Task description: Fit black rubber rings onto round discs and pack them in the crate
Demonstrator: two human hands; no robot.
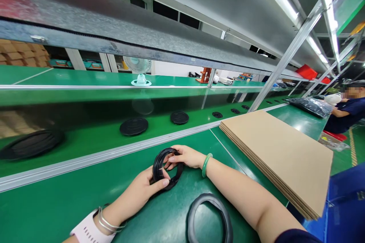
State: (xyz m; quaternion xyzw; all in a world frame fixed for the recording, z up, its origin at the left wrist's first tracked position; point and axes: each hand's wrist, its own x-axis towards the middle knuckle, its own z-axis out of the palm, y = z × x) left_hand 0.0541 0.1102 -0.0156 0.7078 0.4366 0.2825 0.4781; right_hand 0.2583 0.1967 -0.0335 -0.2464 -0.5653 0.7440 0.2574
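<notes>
Both hands grip a black ring-shaped part (176,176) just above the green worktop. My left hand (154,182) wraps the ring's left side, thumb on the near face and fingers through the opening. On the upper right of the ring, my right hand (182,156) pinches the rim, with fingertips inside the hole. What the ring is exactly, I cannot make out. Nearer to me, a second dark ring (196,201) lies flat on the worktop, apart from both hands; its lower edge is cut off by the frame.
Behind a metal rail (114,152), black round parts (134,126) sit spaced along a green conveyor belt (94,136). Flat cardboard sheets (279,152) are stacked at right. A small fan (139,69) stands beyond the belt. A low metal shelf hangs overhead; another person (349,110) sits far right.
</notes>
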